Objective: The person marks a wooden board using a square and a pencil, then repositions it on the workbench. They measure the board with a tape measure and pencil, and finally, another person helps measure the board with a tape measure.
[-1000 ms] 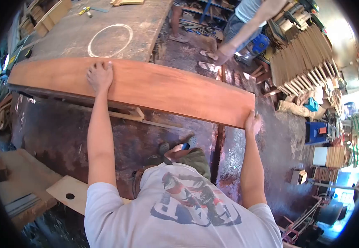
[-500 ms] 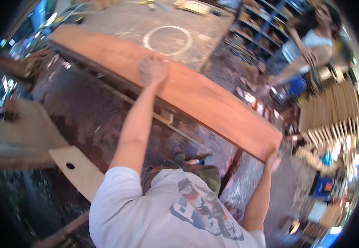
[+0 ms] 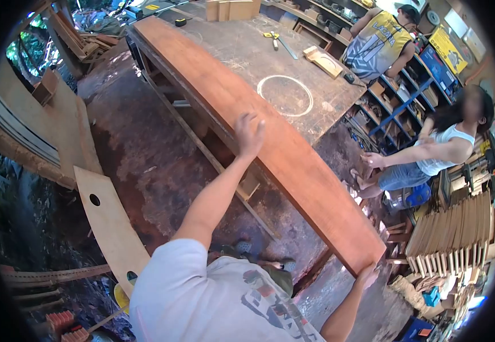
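Observation:
A long reddish-brown wooden plank [image 3: 219,80] lies slantwise along the near edge of the workbench, its near end reaching past the bench corner. My left hand [image 3: 249,135] rests on the plank's upper face around its middle, the fingers apart and slightly bent. At the near right end, my right hand [image 3: 367,275] grips the plank's end corner; part of its fingers is hidden beneath the wood. The workbench [image 3: 230,40] beyond the plank has a pale ring [image 3: 260,91] marked on its top.
A yellow clamp-like tool [image 3: 272,37], a tape measure [image 3: 180,23] and a wooden block [image 3: 322,61] lie on the bench. One person [image 3: 379,43] stands behind it; another [image 3: 441,148] sits at right. Thin boards [image 3: 447,233] are stacked nearby. A holed panel [image 3: 108,214] leans at left.
The view has tilted up and turned, so the plank appears steeper and the second person comes into view. My left hand still touches the plank; my right hand keeps its end grip.

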The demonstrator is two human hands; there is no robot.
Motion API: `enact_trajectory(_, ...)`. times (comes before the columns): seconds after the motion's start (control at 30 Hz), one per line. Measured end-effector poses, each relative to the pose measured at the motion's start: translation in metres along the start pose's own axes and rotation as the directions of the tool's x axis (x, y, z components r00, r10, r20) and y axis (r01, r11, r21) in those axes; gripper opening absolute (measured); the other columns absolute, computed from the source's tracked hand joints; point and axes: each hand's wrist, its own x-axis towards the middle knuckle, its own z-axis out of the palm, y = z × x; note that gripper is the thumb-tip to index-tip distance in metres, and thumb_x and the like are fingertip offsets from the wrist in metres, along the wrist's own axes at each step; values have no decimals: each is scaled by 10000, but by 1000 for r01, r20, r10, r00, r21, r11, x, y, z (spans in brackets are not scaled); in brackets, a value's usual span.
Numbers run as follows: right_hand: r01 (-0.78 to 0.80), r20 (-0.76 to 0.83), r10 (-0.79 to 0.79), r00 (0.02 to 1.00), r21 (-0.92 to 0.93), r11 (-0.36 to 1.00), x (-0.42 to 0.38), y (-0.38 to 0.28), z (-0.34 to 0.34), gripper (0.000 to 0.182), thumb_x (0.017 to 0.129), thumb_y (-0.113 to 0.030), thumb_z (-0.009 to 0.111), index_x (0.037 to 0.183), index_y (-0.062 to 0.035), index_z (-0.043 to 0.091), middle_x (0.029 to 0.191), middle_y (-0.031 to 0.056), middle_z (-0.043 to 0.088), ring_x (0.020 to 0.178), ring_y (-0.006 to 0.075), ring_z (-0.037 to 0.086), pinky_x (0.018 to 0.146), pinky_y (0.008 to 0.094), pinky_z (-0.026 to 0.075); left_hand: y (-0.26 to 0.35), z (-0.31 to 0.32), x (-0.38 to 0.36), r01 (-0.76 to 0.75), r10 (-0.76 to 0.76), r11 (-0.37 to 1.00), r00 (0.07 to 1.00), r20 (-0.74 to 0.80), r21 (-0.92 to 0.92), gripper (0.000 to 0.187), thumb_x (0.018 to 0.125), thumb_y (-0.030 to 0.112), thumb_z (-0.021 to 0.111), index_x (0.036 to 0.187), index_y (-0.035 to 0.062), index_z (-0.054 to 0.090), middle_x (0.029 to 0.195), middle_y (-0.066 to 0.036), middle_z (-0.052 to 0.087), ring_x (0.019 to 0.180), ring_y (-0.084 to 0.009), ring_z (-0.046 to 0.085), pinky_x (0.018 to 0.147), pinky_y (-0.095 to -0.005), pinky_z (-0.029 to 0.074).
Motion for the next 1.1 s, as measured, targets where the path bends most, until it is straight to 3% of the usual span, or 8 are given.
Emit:
enact_trajectory(0.17, -12, -28, 13, 1000, 21, 1000, -4, 0, -2, 704, 957, -558, 443, 1280, 42, 623, 1278, 306, 622, 1167, 485, 596, 1002, 559, 451, -32, -146, -133, 276, -261, 852, 961, -96, 444, 543, 831, 277, 747, 1275, 2, 598, 1324, -246, 587, 1268, -420, 511, 1086, -513, 362)
enact_trajectory(0.3, 9, -57, -9, 998, 0, 1000, 5, 7, 7, 645, 959, -526, 428, 1230, 18, 642, 1217, 264, 661, 1070, 460, 639, 925, 556, 482, -161, -321, -341, 541, -920, 227, 391, -4, 810, 680, 851, 505, 656, 1295, -9, 631, 1277, -265, 647, 1214, -412, 616, 1024, -483, 484)
enact_trajectory(0.33, 7, -50, -8, 999, -16, 1000, 4, 6, 4, 649, 957, -530, 427, 1233, 17, 642, 1216, 264, 662, 1069, 461, 640, 922, 559, 482, -174, -374, -371, 388, -987, 155, 94, 128, 908, 608, 871, 483, 635, 1225, -9, 682, 1291, -243, 650, 1226, -394, 617, 1025, -472, 496)
enact_trajectory(0.5, -11, -41, 11, 999, -9, 1000, -9, -5, -5, 673, 951, -555, 426, 1242, 14, 639, 1213, 267, 663, 1072, 466, 640, 925, 574, 480, -141, -490, -430, -216, -938, 347, -63, 342, 913, 536, 808, 463, 681, 1170, 71, 736, 1257, -170, 689, 1171, -359, 659, 995, -439, 530)
enact_trajectory(0.67, 5, -9, -5, 1000, -15, 1000, 0, -7, -7, 684, 959, -568, 429, 1254, 15, 630, 1216, 286, 654, 1087, 477, 631, 947, 586, 472, -80, -493, -383, 312, -995, 96, 57, 83, 945, 644, 756, 407, 767, 1271, 32, 672, 1291, -217, 666, 1219, -355, 631, 1039, -429, 503)
enact_trajectory(0.77, 27, -5, -27, 1000, 16, 1000, -2, 6, 1, 678, 977, -561, 422, 1255, 20, 632, 1222, 299, 646, 1098, 491, 620, 950, 586, 465, -57, -492, -338, 313, -936, 215, 337, 104, 925, 690, 770, 359, 759, 1318, -30, 605, 1300, -260, 643, 1252, -369, 603, 1066, -422, 480)
enact_trajectory(0.93, 98, -190, -2, 982, 499, 861, 15, 71, 8, 659, 989, -537, 464, 1257, 34, 654, 1218, 317, 639, 1104, 492, 603, 945, 543, 463, -76, -521, -300, 407, -907, 286, 406, 109, 868, 663, 774, 353, 766, 1293, -35, 625, 1253, -255, 668, 1198, -381, 631, 1049, -415, 490)
enact_trajectory(1.1, -192, -94, 184, 978, -87, 978, -75, 164, 11, 576, 959, -415, 516, 1102, 115, 692, 1083, 316, 699, 1001, 482, 671, 883, 526, 536, -151, -581, -283, 465, -932, 238, 356, 66, 853, 629, 772, 383, 773, 1244, -18, 662, 1205, -239, 693, 1137, -371, 665, 1010, -412, 510)
